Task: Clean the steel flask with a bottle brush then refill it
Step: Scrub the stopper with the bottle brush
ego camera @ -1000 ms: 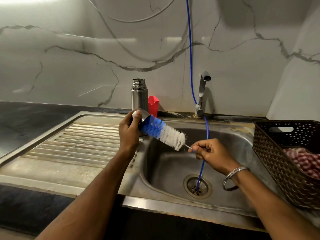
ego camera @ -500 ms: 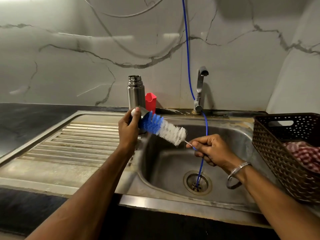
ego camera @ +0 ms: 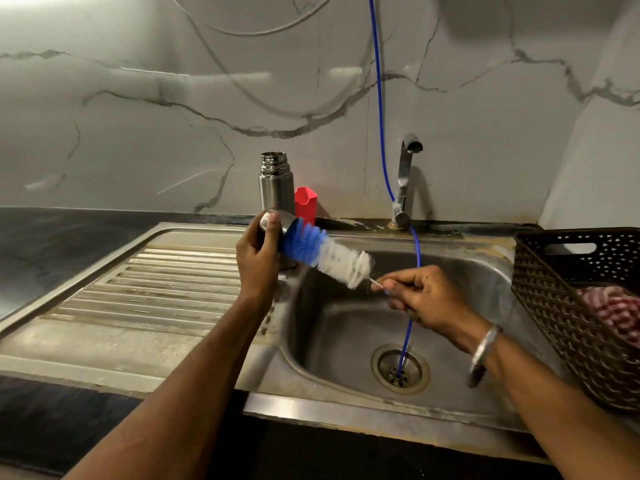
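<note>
The steel flask point(ego camera: 276, 188) stands upright and uncapped on the sink's back rim. My left hand point(ego camera: 258, 258) grips a small steel cap point(ego camera: 277, 220) held on its side over the sink's left edge. The blue tip of a blue and white bottle brush point(ego camera: 325, 254) is pushed into that cap. My right hand point(ego camera: 420, 294) pinches the brush's thin wire handle above the sink basin point(ego camera: 349, 327). A red plastic cup point(ego camera: 305, 202) stands right beside the flask.
A steel tap point(ego camera: 405, 174) rises behind the basin, and a blue hose point(ego camera: 381, 109) hangs from above down into the drain point(ego camera: 400, 368). A ribbed draining board point(ego camera: 156, 282) lies to the left. A brown basket point(ego camera: 575, 306) with a checked cloth stands at the right.
The brush has slid slightly in the cap while both hands keep their grip. The view has shifted a little.
</note>
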